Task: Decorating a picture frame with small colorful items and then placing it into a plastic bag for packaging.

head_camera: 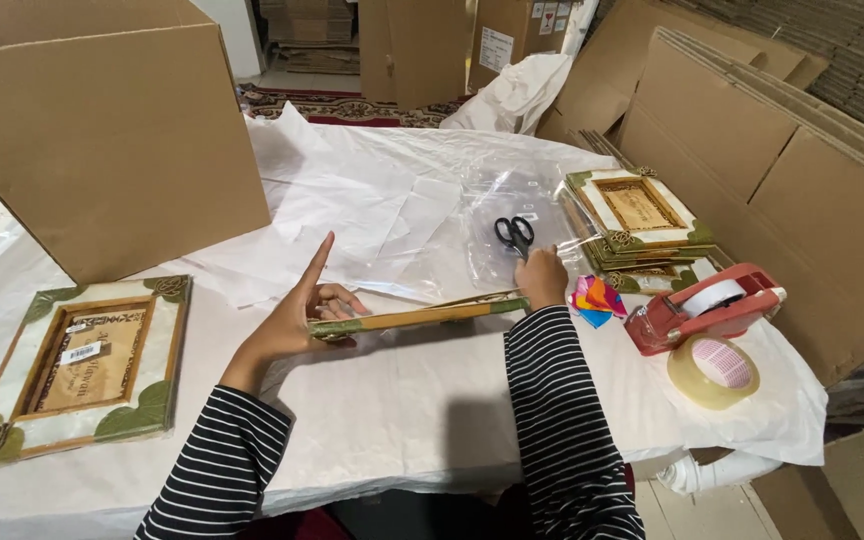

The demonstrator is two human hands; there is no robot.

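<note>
I hold a flat decorated picture frame (417,316) edge-on above the white-covered table (392,420). My left hand (302,310) grips its left end, index finger pointing up. My right hand (540,278) grips its right end. Both sleeves are black-and-white striped. Black-handled scissors (515,234) lie on clear plastic sheeting just beyond my right hand. White tissue paper sheets (352,220) spread behind the frame.
A wrapped frame (82,365) lies at the left. A stack of similar frames (642,225) sits at the right, with colourful paper (597,298), a red tape dispenser (707,305) and a tape roll (714,370). A large cardboard box (102,140) stands left; flat cardboard (782,170) leans right.
</note>
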